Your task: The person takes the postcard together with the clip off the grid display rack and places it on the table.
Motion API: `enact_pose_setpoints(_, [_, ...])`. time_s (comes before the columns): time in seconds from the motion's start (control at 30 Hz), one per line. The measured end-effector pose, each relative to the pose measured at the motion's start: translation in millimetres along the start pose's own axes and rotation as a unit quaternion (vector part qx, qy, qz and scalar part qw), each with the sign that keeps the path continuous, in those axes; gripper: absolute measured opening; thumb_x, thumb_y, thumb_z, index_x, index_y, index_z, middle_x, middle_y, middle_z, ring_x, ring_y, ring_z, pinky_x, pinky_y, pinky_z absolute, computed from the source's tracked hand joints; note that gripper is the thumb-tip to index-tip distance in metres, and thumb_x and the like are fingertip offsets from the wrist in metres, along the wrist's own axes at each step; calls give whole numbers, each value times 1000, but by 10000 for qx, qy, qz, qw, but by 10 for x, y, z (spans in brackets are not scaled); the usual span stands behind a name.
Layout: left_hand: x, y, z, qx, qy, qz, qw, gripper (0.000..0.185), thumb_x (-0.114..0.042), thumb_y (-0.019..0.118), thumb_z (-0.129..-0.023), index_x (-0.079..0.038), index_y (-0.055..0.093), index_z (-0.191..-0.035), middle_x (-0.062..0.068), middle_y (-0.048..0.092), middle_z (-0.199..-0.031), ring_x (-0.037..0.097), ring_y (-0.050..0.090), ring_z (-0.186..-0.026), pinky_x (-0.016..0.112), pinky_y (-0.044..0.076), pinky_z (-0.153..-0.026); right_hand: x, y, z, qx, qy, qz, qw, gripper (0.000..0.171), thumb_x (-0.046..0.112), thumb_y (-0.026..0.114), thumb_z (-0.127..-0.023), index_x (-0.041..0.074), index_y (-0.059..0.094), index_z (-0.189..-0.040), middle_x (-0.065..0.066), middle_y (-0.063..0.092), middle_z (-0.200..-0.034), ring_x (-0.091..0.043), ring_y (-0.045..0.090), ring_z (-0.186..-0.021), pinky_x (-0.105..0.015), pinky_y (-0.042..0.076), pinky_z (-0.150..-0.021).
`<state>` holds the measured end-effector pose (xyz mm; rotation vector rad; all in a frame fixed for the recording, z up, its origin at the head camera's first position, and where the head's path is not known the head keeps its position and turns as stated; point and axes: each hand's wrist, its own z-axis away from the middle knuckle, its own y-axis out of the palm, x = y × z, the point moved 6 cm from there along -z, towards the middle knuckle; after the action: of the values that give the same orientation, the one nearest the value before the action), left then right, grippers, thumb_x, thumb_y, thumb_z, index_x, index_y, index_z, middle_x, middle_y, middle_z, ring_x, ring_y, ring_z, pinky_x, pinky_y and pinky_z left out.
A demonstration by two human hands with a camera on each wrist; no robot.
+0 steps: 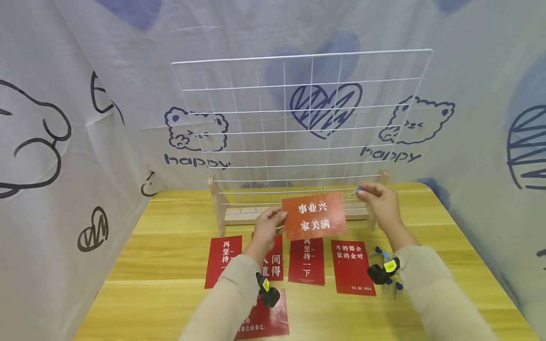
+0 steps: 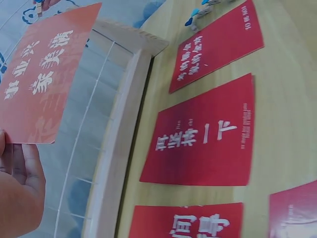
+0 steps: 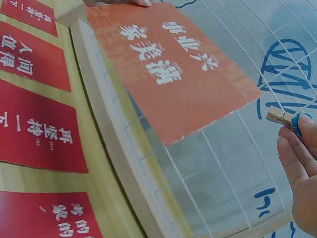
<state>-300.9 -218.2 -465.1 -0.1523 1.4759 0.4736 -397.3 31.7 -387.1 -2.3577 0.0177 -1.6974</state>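
Observation:
My left hand [image 1: 269, 227] pinches the left edge of an orange-red card [image 1: 313, 216] printed with white characters. The card is held up in front of the lower part of a white wire grid [image 1: 298, 113], above the table. To the card's right, my right hand [image 1: 382, 203] pinches a small wooden clothespin [image 3: 281, 116] with a blue decoration between thumb and fingers. A gap separates the clothespin from the card's right edge in the right wrist view. The grid stands upright in a wooden base [image 1: 243, 217].
Several red cards, among them one with small print [image 1: 354, 267], lie on the wooden table [image 1: 162, 265] before the grid. More blue-topped clothespins [image 1: 398, 286] lie beside the right forearm. A printed cloth [image 1: 128, 94] hangs behind and at both sides.

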Motion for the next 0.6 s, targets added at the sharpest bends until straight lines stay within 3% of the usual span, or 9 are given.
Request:
enact_pose_setpoints(0.17, [51, -52, 93, 28, -32, -6, 10000, 33, -7, 53, -85, 2, 50, -116, 2, 57, -87, 10, 52, -76, 33, 47, -71, -24, -7, 111, 45, 61, -289, 9996, 22, 3, 59, -80, -9, 56, -98, 15, 58, -72, 1, 58, -67, -15, 46, -67])
enact_pose_setpoints(0.27, [90, -83, 147, 50, -48, -19, 10000, 33, -7, 54, -84, 2, 50, -116, 3, 56, -88, 10, 51, -75, 35, 46, -72, -166, -37, 120, 109, 90, -375, 9992, 25, 8, 61, -79, -8, 57, -98, 8, 62, -77, -3, 59, -70, -17, 47, -68])
enact_pose_setpoints(0.33, [124, -101, 182, 58, -69, -27, 10000, 33, -7, 54, -84, 2, 51, -116, 4, 55, -89, 11, 50, -75, 36, 46, -73, -505, -80, 27, 212, 47, -766, 9968, 24, 8, 63, -78, -3, 60, -99, 0, 63, -82, -9, 61, -74, -21, 48, -68])
enact_pose_setpoints(0.37, [140, -110, 203, 62, -79, -26, 9999, 33, -7, 54, -84, 2, 50, -116, 4, 55, -90, 11, 51, -76, 36, 47, -73, -732, -111, -37, 188, 94, -750, 9970, 30, 11, 64, -78, -5, 58, -103, -3, 63, -86, -11, 61, -76, -22, 48, -68])
enact_pose_setpoints(0.5, [209, -139, 290, 72, -147, -17, 9999, 34, -7, 54, -84, 3, 50, -116, 6, 56, -92, 12, 51, -78, 38, 46, -74, -1724, -227, -317, 216, -96, -852, 9961, 31, 18, 64, -78, 6, 60, -106, -6, 62, -96, -17, 60, -83, -23, 49, -66])
enact_pose_setpoints(0.53, [227, -145, 312, 76, -173, -12, 9998, 34, -7, 54, -84, 3, 50, -116, 6, 56, -93, 12, 51, -79, 38, 46, -75, -1826, -240, -320, 173, -42, -585, 9981, 34, 23, 64, -78, 7, 60, -108, -6, 62, -97, -17, 60, -84, -23, 48, -67])
enact_pose_setpoints(0.6, [268, -160, 358, 106, -224, -23, 9997, 34, -8, 55, -84, 2, 50, -116, 6, 55, -95, 13, 51, -80, 39, 45, -76, -1832, -250, -253, 237, -19, -648, 9976, 31, 20, 63, -79, 6, 60, -107, -7, 62, -98, -18, 59, -86, -23, 48, -70])
